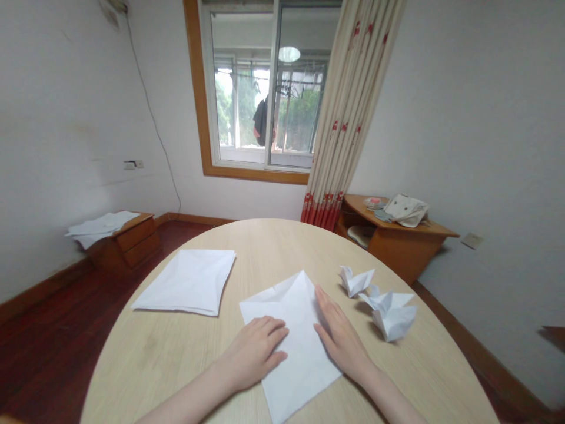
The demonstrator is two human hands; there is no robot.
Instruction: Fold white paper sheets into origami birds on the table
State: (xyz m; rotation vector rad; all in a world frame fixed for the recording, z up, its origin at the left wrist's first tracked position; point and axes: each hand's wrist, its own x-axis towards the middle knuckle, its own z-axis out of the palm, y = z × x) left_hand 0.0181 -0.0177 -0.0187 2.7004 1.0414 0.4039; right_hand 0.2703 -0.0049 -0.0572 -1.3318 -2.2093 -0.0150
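Resting palm-down on the sheet (302,335), the left hand (256,348) spreads loosely; the right hand (341,337), thumb parted, lines the sheet's right edge.

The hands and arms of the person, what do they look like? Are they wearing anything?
The left hand and right hand are bare, with no gloves and slim fingers. No ring, watch or bracelet shows. The left forearm and right forearm have no sleeves in view and no drawings or markings that I can see.
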